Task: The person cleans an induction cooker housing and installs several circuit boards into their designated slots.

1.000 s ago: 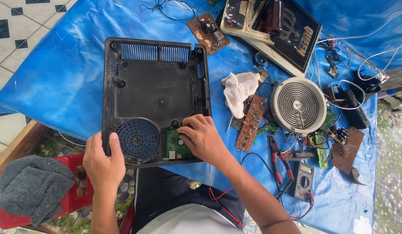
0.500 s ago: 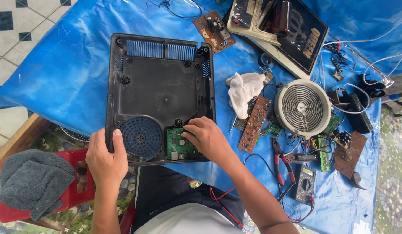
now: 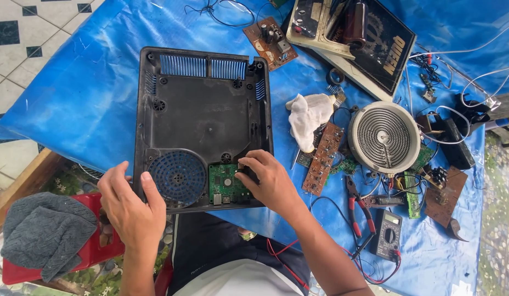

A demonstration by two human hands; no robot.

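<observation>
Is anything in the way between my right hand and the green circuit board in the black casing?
Nothing visible. The right hand rests at the right edge of the green circuit board inside the black casing, its fingers on a small dark part beside it. The left hand grips the casing's near left corner, away from the board.

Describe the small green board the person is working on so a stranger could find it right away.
Find the big black plastic casing lying on the blue tarp. At its near edge, right of the round blue fan grille, sits the green circuit board under the right hand. Unlike the loose boards nearby, it sits inside the casing.
</observation>
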